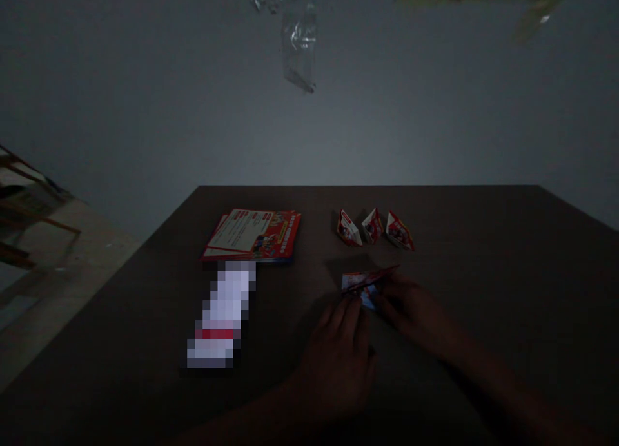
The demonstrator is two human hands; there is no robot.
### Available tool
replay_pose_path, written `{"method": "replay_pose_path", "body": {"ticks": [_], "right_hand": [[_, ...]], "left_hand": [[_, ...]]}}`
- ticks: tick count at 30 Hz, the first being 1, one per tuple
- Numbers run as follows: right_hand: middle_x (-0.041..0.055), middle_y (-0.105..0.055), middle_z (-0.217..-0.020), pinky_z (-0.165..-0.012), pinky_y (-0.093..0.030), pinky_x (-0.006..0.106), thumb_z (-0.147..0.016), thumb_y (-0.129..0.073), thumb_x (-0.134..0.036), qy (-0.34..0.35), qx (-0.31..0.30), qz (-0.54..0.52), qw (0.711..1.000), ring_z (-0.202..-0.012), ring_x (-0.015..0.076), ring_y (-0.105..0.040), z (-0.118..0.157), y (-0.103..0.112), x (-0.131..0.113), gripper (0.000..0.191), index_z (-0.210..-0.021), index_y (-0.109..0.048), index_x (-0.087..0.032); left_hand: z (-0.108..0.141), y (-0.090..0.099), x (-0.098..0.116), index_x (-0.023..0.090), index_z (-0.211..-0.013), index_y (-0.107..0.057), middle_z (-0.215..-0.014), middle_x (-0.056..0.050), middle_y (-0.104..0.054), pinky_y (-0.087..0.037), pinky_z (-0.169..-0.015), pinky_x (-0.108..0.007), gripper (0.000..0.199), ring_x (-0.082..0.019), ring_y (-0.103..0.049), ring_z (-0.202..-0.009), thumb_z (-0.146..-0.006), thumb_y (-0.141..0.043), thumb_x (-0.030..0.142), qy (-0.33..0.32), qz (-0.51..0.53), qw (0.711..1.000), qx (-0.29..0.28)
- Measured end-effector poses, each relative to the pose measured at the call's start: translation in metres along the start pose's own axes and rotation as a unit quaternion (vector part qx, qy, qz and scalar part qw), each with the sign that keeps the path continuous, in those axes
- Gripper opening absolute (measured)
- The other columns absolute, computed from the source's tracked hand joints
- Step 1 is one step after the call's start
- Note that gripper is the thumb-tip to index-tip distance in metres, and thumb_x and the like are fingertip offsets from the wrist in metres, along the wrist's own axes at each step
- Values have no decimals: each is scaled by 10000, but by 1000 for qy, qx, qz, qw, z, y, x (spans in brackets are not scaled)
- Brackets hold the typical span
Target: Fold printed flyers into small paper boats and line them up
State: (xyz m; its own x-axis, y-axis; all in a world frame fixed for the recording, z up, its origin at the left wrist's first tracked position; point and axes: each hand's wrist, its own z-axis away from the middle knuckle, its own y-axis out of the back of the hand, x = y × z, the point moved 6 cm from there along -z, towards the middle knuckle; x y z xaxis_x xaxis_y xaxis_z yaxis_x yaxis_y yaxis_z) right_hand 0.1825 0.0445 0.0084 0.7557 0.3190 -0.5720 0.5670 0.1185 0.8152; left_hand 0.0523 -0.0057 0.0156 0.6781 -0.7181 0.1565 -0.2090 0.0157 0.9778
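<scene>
Just below frame center, to the right: folded paper [355,281]. Right hand [410,309] pinches its right end, forearm [488,375] slanting in from lower right. Left hand [339,352] back-up, fingers [351,314] extended to paper's near edge; can't tell if gripping.

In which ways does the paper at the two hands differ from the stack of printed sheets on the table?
The paper is folded, while the stack of printed sheets lies flat. The paper looks much smaller than the stack. The left hand and right hand are at the paper; neither touches the stack. Both things carry coloured printing.
</scene>
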Motion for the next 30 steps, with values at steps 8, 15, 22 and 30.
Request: {"method": "replay_pose_path", "body": {"ticks": [8,15,22,30], "right_hand": [[83,-641,-832,-661,-470,305,-888,-441,-223,-4,0,15,1000,-722,189,-615,-2,3,-2,283,-681,-626,-168],[83,-655,-842,-619,-449,280,-894,-425,-238,-21,-21,38,999,-676,176,-622,-4,1,-1,291,-708,-637,-169],[85,-652,-827,-624,-445,267,-880,-436,-211,-17,-22,55,998,-697,177,-616,-4,0,1,262,-713,-632,-163],[81,-645,-825,-631,-454,271,-884,-433,-226,-17,-17,40,999,-689,176,-611,-4,1,2,264,-721,-633,-169]], "left_hand": [[-1,-1,-3,90,-1253,-482,-1389,-175,-418,-313,-1063,-452,465,-308,-340,-1300,-898,-413,382,14,22,1000,6],[-2,-1,-2,89,-1251,-487,-1376,-181,-427,-318,-1052,-463,461,-315,-366,-1280,-910,-385,382,19,15,1000,-3],[-2,1,-1,93,-1218,-514,-1359,-188,-433,-318,-1050,-460,434,-315,-367,-1275,-902,-405,371,23,20,1000,-2],[1,-1,-3,113,-1234,-500,-1375,-192,-408,-332,-1031,-489,444,-332,-346,-1287,-897,-412,387,31,18,999,8]]}}
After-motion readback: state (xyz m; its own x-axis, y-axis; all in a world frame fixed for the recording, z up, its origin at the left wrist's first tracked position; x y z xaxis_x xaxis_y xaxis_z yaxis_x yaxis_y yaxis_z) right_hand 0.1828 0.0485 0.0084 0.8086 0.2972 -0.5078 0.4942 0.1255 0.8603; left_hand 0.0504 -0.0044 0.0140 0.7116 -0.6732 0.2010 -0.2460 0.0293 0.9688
